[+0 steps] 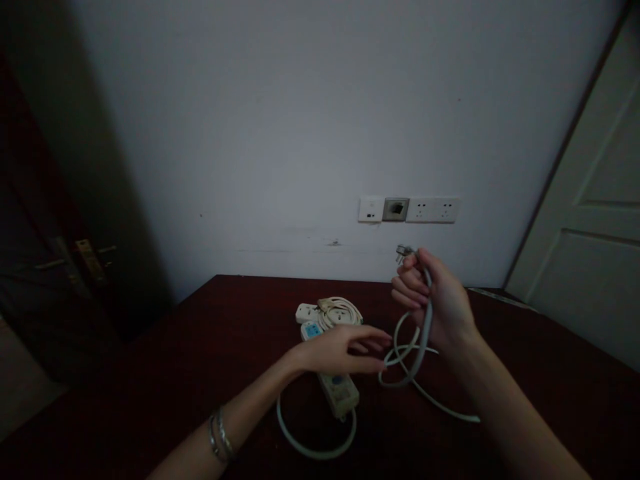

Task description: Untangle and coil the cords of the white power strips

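My right hand (447,303) is closed around a power plug (403,252) and the start of its cord, raised above the tabletop. The plug's metal pins point left, toward the wall. From that hand the pale cord (425,333) hangs down in loose loops. My left hand (340,350) reaches across with its fingers stretched and thumb apart, its tips right at the loops; whether they touch the cord I cannot tell. Under the left hand lies a long power strip (340,398), partly covered. Just behind it rests a white power strip (306,312) with a coiled cord (345,307).
A dark red table (240,313) stands against the pale wall (260,133). Wall sockets (433,210) and a grey-framed wall plate (396,209) sit above its back edge. At the right is a white door (605,200), at the left a dark door with a handle (90,260).
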`<state>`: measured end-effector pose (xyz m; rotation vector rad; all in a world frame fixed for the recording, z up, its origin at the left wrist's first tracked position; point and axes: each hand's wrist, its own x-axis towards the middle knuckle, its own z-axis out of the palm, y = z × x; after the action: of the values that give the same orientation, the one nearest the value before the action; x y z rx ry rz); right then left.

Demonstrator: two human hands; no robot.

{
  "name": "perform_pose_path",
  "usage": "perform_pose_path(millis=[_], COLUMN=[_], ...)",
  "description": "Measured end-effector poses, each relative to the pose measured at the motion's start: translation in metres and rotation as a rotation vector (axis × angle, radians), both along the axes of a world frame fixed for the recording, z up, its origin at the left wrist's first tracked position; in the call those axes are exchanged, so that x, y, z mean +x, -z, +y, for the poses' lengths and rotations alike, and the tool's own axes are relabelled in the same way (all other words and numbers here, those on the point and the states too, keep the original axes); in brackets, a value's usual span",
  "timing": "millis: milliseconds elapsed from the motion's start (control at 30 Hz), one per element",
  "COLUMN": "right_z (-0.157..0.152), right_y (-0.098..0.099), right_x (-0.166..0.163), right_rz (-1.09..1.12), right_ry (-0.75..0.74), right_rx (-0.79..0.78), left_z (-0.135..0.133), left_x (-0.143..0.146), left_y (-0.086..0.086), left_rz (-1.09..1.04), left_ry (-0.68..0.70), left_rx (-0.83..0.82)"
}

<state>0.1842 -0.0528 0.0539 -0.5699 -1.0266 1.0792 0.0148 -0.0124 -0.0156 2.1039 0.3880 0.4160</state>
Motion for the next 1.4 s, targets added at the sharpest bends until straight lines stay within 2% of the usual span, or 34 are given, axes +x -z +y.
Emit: perform_pose_path(millis=[67,133,200,267,400,567,633,700,767,833,933,1000,1067,1233,1300,1400], right_z=[0.007,0.012,0.016,0.02,0.03,0.045,0.047,0.042,0.032,0.019,0.002,-0.004,-0.004,0.008,0.011,0.011], right_y=[0.007,0.011,0.013,0.014,0.016,0.025,0.027,0.025,0.019,0.011,0.002,0.001,0.005,0.018,0.021,0.02], right_x=[-0.005,-0.005,0.0,0.007,0.027,0.048,0.049,0.048,0.044,0.039,0.028,0.018,0.01,0.001,0.002,0.003], right_rz=[0.041,0.088,0.119,0.111,0.021,-0.003,-0.128,-0.378,-0.657,-0.846,-0.926,-0.91,-0.881,-0.789,-0.669,-0.434], right_ry=[-0.019,-0.016,0.017,0.058,0.075,0.056,-0.013,-0.09,-0.13,-0.075,0.164,0.227,0.129,-0.278,-0.366,-0.419], right_rx=[-0.009,-0.022,-0.02,-0.01,-0.094,-0.323,-0.396,-0.412,-0.358,-0.252,-0.071,0.005,0.031,0.015,-0.047,-0.114], left_z=[-0.015,-0.022,-0.021,-0.014,0.002,0.01,0.009,0.008,0.008,0.008,0.007,0.005,0.003,0.004,0.009,0.017], left_x=[0.016,0.027,0.032,0.031,0.017,-0.002,-0.009,-0.015,-0.021,-0.025,-0.028,-0.028,-0.03,-0.039,-0.041,-0.039], left_y=[0.013,0.028,0.038,0.041,0.027,-0.005,-0.015,-0.023,-0.029,-0.033,-0.036,-0.037,-0.039,-0.045,-0.045,-0.037], left_rz=[-0.082,-0.202,-0.26,-0.228,-0.201,-0.463,-0.546,-0.589,-0.609,-0.61,-0.596,-0.592,-0.587,-0.635,-0.671,-0.684], left_ry=[0.056,0.074,0.093,0.103,0.009,-0.172,-0.209,-0.2,-0.166,-0.132,-0.07,-0.03,0.007,0.046,0.038,0.052], left_rx=[-0.093,-0.282,-0.454,-0.552,-0.521,-0.486,-0.486,-0.505,-0.539,-0.568,-0.606,-0.625,-0.633,-0.611,-0.613,-0.664])
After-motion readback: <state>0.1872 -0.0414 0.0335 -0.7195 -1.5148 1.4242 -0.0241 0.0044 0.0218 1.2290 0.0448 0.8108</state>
